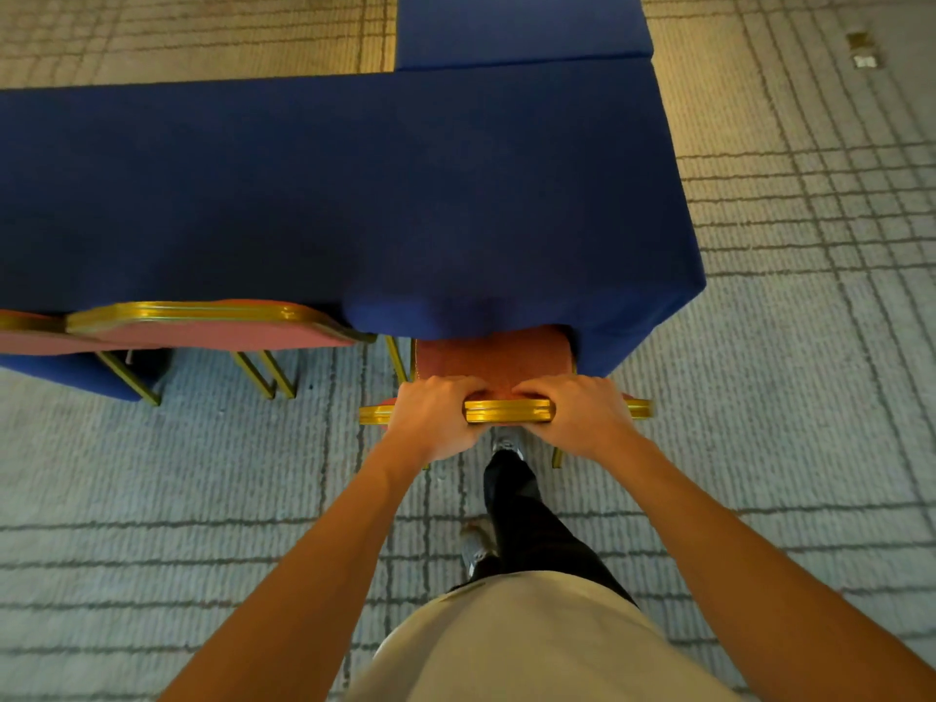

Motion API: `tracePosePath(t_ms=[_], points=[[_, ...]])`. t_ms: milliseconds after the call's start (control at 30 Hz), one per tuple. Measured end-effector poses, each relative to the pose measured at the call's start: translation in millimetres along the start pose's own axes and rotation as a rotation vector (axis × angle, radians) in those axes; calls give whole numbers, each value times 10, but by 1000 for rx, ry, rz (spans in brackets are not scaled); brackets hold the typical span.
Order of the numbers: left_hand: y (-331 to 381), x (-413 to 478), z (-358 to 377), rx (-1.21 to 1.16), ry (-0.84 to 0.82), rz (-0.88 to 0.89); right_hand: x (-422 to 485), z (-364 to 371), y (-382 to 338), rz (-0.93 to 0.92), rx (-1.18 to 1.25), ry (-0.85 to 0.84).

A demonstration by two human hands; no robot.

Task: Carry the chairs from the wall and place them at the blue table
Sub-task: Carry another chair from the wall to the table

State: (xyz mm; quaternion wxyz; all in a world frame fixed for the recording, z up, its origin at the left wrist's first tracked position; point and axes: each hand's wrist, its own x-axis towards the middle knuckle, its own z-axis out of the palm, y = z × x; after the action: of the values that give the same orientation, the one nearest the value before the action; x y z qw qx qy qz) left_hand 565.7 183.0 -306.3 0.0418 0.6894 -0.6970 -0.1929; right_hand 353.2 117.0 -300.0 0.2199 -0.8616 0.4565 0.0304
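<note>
Head view: left hand and right hand curled round chair backrest at 12 o'clock; risk of seat snagging and dragging table cloth if pushed in.

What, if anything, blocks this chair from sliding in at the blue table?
Nothing visible. Left hand and right hand grip the chair, whose seat is partly under the blue table. The neighbouring chair stands apart, to its left.
</note>
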Motion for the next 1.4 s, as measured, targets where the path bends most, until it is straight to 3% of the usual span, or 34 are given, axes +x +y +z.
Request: tracePosePath(t_ms=[200, 500, 767, 1000, 1100, 1267, 1400], points=[[97, -535, 396, -35, -153, -23, -567, 404, -92, -84, 27, 19], [153, -743, 613, -58, -150, -63, -804, 593, -99, -68, 65, 16], [247, -926, 770, -79, -22, -161, -913, 741, -87, -29, 60, 35], [308, -1186, 806, -397, 138, -172, -1202, 756, -29, 74, 488, 93], [358, -1391, 800, -652, 238, -183, -1386, 663, -85, 174, 717, 144], [583, -1619, 634, -1027, 405, -490, -1630, 526, -264, 397, 1037, 221], [615, -1674, 685, -1230, 165, -736, -1622, 572, -366, 670, 1442, 285]])
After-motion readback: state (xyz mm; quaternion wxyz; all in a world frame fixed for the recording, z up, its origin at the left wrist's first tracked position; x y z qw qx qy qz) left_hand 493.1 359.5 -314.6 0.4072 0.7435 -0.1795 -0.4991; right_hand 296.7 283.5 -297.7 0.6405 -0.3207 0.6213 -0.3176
